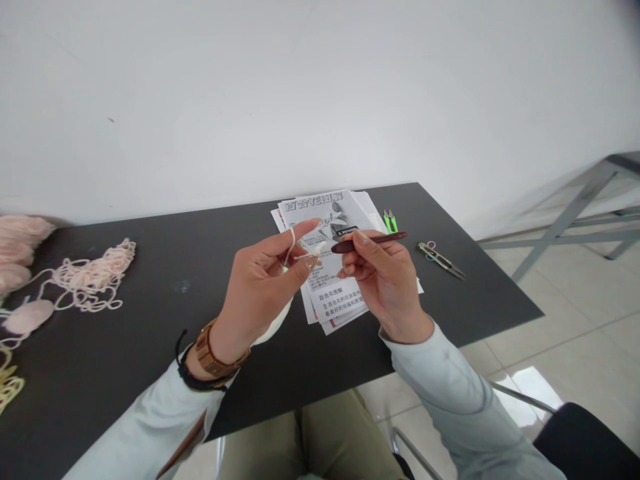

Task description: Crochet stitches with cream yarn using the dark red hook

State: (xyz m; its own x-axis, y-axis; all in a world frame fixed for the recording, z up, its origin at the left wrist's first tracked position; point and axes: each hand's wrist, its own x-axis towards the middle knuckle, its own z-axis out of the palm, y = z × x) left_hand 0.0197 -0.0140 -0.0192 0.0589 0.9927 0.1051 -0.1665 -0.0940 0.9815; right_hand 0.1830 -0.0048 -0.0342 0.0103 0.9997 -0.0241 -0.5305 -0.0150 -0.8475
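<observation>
My left hand (270,280) pinches a small piece of white crochet work (316,251) between thumb and fingers. White yarn (292,243) runs from it over the raised index finger. A white ball of yarn (274,325) shows partly behind that hand and wrist. In my right hand (383,273) is a crochet hook (373,242) with a dark red-brown handle, its tip end pointing left toward the white piece. The slim tip is too small to make out clearly. Both hands are above a stack of printed sheets (345,303).
Green-handled snips (391,221) and metal thread snips (440,260) lie right of the sheets on the dark table (165,347). Pale pink yarn (97,277), pink skeins (20,250) and yellow yarn (9,383) are at the left. A chair (583,440) stands at lower right.
</observation>
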